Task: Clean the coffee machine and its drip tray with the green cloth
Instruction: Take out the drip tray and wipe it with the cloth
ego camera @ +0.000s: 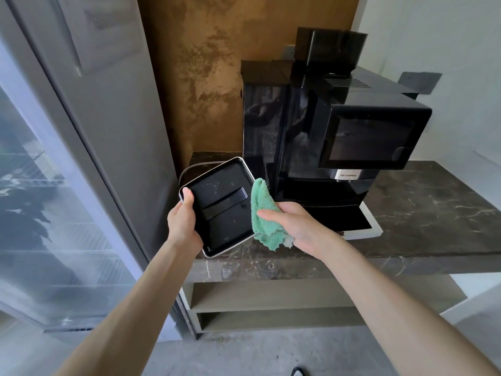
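The green cloth [263, 214] hides the right edge of the drip tray [226, 226].

place: pantry or coffee corner | evidence: coffee machine [333, 137] on marble counter [433, 213], glass-door fridge [54, 185]

A dark marble counter [433, 213] with an open shelf [271, 297] under it stood by a brown wall [206, 77] and a white wall [447, 36], beside a tall grey glass door [54, 213], on a grey floor [244, 354].
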Available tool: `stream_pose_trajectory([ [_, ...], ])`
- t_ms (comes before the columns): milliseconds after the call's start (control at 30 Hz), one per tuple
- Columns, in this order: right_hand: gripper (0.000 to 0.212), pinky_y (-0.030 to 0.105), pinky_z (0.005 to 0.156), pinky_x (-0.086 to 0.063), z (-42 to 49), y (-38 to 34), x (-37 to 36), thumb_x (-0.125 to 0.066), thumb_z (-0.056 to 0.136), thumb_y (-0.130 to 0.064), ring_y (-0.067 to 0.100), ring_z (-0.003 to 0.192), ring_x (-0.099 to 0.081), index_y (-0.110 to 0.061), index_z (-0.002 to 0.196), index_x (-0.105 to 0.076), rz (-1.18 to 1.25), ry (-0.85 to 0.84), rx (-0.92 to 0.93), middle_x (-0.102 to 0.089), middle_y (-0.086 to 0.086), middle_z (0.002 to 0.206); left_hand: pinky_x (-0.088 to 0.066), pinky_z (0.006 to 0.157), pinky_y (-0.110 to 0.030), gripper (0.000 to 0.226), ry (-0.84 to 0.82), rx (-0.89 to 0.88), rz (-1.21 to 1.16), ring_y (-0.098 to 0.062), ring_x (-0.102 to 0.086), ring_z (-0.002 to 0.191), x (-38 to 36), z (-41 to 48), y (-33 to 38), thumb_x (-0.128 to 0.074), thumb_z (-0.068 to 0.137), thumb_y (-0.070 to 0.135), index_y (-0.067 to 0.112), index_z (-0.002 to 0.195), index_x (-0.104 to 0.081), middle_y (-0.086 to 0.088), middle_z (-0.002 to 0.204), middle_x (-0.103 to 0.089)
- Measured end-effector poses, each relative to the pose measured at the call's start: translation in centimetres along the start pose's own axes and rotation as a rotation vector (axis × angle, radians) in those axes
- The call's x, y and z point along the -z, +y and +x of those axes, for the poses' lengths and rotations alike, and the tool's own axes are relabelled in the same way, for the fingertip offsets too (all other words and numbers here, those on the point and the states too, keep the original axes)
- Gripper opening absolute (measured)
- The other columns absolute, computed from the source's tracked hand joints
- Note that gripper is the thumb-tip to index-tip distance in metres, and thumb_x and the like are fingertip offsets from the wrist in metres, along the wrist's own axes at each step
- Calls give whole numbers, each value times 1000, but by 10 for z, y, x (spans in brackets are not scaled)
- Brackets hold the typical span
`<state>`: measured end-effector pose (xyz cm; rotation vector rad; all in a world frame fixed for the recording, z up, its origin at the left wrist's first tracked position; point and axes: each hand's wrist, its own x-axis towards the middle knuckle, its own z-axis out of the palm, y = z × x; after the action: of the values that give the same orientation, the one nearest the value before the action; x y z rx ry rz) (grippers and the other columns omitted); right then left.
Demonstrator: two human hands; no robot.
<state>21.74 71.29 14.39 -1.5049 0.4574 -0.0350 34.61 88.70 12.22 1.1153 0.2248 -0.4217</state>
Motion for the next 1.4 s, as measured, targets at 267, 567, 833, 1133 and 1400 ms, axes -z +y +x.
stream_pose_trajectory([
  [267,19,36,83,-62,-3,8,-7,-66,99,-14,22,102,-75,-12,117,-70,70,87,95,-77,7,110,-58,95,-55,29,2,-120,-65,-26,-74,104,-9,-8,4,-56,104,46,22,105,-72,0,108,-78],
  [567,24,42,95,-59,-5,13,-15,-65,99,-11,24,111,-71,-17,121,-68,304,109,103,-75,6,118,-59,92,-56,28,47,-106,-153,-23,-75,102,-17,-16,11,-61,101,49,25,105,-74,4,106,-78],
  [833,27,40,85,-60,-4,9,7,-65,96,-4,26,106,-73,-11,122,-68,434,156,41,-76,10,115,-52,105,-48,33,-332,-200,220,-24,-71,114,-14,-22,40,-52,104,47,27,120,-73,0,119,-77],
  [1133,33,34,71,-60,-8,24,13,-60,96,2,27,100,-71,-8,127,-64,418,-38,-38,-73,13,111,-63,77,-43,26,-480,-468,1154,-26,-76,83,-39,-25,93,-67,98,41,16,96,-76,-7,88,-77],
  [1400,34,40,80,-58,3,44,-3,-63,97,-2,26,103,-71,-11,129,-65,495,32,-23,-73,11,116,-45,66,-22,35,-352,-509,1031,-7,-57,67,-38,-9,75,-63,101,41,18,76,-70,8,67,-58],
])
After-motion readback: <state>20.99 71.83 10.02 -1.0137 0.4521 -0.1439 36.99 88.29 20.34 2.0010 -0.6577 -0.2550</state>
